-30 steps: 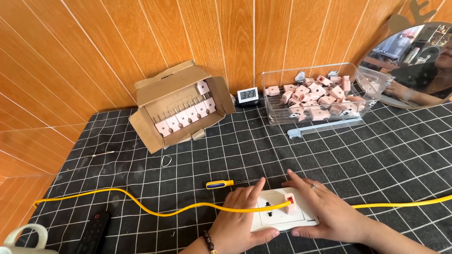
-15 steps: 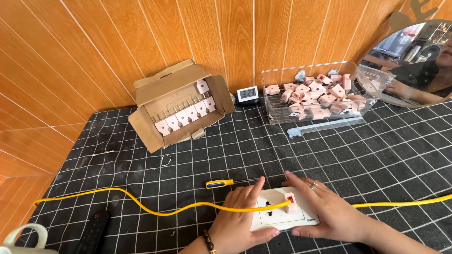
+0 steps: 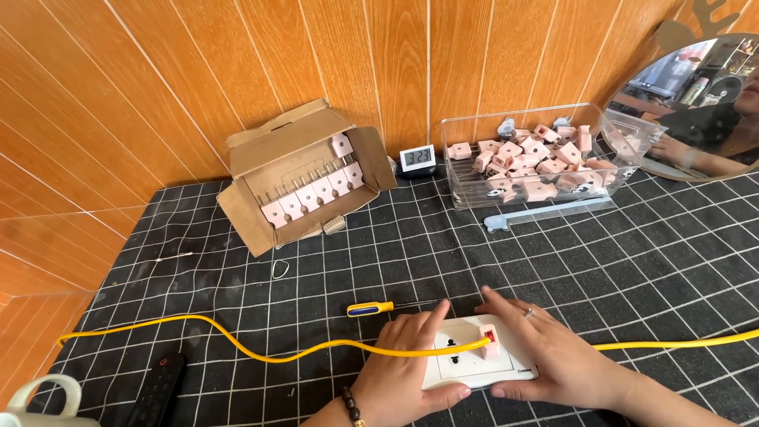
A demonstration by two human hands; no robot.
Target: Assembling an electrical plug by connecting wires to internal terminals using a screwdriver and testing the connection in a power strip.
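Note:
A white socket block [image 3: 474, 362] lies on the black gridded mat near the front edge. My left hand [image 3: 402, 372] grips its left end, forefinger stretched along the top edge. My right hand [image 3: 553, 360] holds the right side, thumb under the front edge. A small pink plug [image 3: 490, 341] sits on the block's top face between my hands. A yellow cable [image 3: 237, 345] runs from the left across my left hand to the plug; another yellow stretch [image 3: 680, 342] leads off to the right.
A yellow-handled screwdriver [image 3: 371, 308] lies just behind the block. An open cardboard box [image 3: 304, 182] with a row of pink plugs, a small digital clock [image 3: 417, 156] and a clear bin [image 3: 538, 158] of pink plugs stand at the back. A dark remote [image 3: 158, 387] and white mug [image 3: 47, 399] sit front left.

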